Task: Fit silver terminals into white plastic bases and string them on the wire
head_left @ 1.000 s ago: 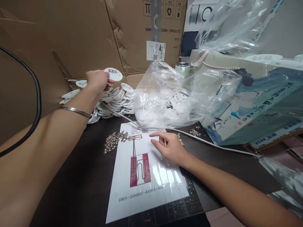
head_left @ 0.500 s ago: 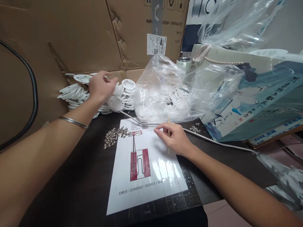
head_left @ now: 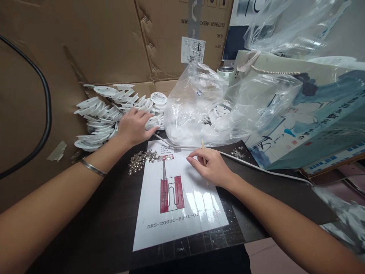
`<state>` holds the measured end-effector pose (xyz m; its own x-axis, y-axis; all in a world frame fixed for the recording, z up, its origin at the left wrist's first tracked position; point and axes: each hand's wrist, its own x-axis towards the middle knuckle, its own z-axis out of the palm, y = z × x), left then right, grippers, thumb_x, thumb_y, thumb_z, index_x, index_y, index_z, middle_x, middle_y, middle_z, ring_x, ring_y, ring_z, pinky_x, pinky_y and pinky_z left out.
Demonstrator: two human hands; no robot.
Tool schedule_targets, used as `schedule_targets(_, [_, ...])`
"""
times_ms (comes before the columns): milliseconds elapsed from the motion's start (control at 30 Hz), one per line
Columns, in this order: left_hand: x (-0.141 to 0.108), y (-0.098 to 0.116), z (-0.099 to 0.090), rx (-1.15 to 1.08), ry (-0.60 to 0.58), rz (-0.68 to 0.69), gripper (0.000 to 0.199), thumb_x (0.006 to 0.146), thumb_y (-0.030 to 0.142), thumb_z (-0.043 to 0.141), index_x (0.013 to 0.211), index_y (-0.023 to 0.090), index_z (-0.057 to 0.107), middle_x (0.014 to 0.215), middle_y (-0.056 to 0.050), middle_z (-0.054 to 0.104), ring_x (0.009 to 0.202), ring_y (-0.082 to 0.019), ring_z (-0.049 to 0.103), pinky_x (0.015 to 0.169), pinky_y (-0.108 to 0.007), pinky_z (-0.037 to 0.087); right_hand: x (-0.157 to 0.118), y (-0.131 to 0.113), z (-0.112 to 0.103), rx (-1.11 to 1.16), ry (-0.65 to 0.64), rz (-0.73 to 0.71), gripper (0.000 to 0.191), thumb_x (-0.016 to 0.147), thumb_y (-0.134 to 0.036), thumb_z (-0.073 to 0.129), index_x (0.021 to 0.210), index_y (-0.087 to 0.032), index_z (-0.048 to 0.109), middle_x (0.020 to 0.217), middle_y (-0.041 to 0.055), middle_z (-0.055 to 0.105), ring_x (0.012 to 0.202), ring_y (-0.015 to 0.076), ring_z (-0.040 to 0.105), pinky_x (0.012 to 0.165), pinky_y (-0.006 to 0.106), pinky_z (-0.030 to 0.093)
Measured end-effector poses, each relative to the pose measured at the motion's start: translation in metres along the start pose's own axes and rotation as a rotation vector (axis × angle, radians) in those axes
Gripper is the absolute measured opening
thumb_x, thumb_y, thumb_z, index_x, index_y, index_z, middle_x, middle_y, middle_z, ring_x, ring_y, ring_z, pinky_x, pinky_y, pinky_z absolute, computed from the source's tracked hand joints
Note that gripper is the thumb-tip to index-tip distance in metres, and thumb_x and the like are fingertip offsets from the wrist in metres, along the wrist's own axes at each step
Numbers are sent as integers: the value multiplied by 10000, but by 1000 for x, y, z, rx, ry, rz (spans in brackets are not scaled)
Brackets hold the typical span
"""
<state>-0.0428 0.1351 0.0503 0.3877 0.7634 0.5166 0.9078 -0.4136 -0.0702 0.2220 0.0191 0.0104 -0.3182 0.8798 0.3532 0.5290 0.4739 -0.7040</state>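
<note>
My left hand (head_left: 134, 126) is at the front of a pile of white round plastic discs (head_left: 105, 91). Its thumb and index finger are closed about the edges of one white disc (head_left: 153, 122); the other fingers curl over the pile. Above a printed sheet (head_left: 155, 190), my right hand (head_left: 212, 164) pinches a thin wooden stick (head_left: 202, 144), which stands nearly upright through the fist. Small shiny metal pieces (head_left: 139, 161) lie heaped by the sheet's upper left edge, some resting on it.
Behind the sheet sits a clear plastic bag (head_left: 188, 110) with white discs inside. A white cable (head_left: 265, 173) crosses the dark table (head_left: 105, 213). More small metal pieces (head_left: 237, 153) lie right of the sheet. A cardboard box (head_left: 108, 42) and a paper bag (head_left: 322, 114) stand behind.
My left hand has come down and forward from over the pile to the disc at its front. My right hand keeps the stick in nearly the same place. The view has shifted slightly.
</note>
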Motion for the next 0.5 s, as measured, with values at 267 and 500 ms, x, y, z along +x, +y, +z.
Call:
schedule_targets(267, [-11,11,2,-13,-20,9,224,814,266,515,611,229,602,734,-87,706,750,-284,592,558,-315,277,-1,2,3,-33,-9,-35,207,874,-310,551,813,-178,698,636,2,608,551,107,450,622,267,356])
schedule_targets(500, [22,8,-37,-39,182,-44,145,856,348,540,875,296,674,795,-7,706,740,-214,556,564,-292,179,0,2,4,-24,-26,-18,209,876,-309,546,825,-181,703,651,8,634,555,109,463,621,272,363])
